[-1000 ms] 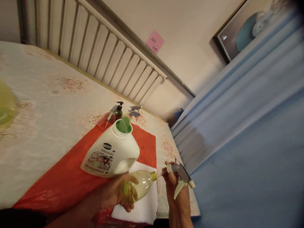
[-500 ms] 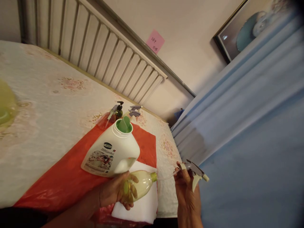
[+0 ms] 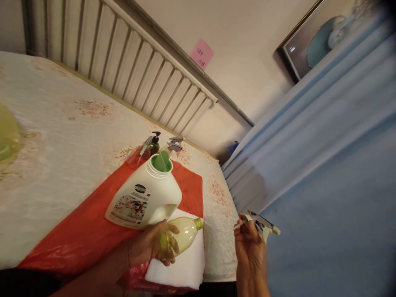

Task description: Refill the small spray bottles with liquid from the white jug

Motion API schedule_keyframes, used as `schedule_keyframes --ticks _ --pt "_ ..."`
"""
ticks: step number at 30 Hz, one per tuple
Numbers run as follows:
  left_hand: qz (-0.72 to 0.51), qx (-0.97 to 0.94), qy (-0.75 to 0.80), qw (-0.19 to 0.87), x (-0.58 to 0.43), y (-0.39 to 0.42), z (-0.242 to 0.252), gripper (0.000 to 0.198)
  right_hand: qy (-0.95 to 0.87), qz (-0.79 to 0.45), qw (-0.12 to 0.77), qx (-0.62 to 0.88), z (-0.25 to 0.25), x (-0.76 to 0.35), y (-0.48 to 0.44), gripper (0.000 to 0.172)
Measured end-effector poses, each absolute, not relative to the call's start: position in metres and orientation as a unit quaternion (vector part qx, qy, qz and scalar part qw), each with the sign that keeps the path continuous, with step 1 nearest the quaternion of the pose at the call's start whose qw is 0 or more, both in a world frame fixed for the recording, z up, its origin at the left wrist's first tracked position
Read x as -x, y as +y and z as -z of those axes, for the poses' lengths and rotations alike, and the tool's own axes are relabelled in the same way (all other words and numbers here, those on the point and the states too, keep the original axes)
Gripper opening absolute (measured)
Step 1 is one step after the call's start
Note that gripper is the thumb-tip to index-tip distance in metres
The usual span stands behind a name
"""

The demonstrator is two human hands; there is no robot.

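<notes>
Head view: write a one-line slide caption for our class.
Beside a white plastic jug, left hand holds a translucent yellow bottle; right hand holds a grey-and-cream spray trigger.

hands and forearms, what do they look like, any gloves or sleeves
The left hand and right hand wear no gloves, the visible forearms no sleeves; no watch shows. A faint line crosses the left wrist; cord or crease, I cannot tell.

The floral-covered table [image 3: 55, 161] bears a red sheet [image 3: 78, 227] (slightly glossy).
</notes>
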State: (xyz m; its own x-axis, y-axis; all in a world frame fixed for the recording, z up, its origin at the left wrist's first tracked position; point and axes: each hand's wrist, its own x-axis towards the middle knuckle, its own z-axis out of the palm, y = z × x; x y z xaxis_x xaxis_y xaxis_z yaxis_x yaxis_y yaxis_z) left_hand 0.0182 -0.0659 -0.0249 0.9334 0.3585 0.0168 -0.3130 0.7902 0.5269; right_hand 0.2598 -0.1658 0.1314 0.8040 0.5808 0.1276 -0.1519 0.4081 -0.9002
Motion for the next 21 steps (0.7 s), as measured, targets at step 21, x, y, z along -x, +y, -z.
schedule_keyframes --ticks 21 --pt "-0.179 -0.337 0.004 0.924 0.021 -0.076 0.004 0.059 -0.635 0.028 0.369 0.678 -0.075 -0.247 -0.067 0.03"
